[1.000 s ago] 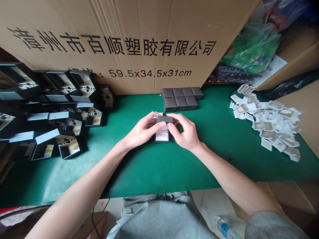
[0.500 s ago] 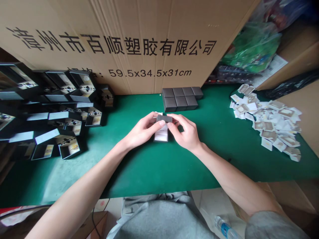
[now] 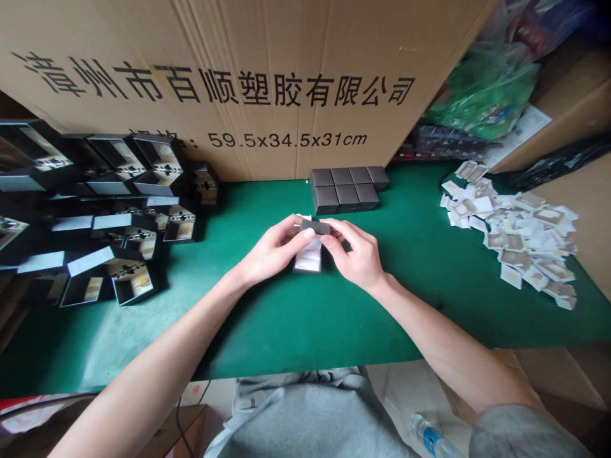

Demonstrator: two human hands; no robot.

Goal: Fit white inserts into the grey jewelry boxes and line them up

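The green tabletop (image 3: 286,331) adjoins a printed carton (image 3: 238,38). The left hand (image 3: 275,247) and right hand (image 3: 354,251), fingers partly curled, grip a small dark box (image 3: 316,227), white interior showing, at mid-tabletop, nearer the person than the grouped dark blocks (image 3: 346,191).

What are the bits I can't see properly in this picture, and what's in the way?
All in the head view:
- Behind the dark grey piece: hidden by it, the left hand and the right hand.
- Start of the carton's lower printed line: partly covered by open black boxes.
- One end of the bottle: cut off by the bottom edge.
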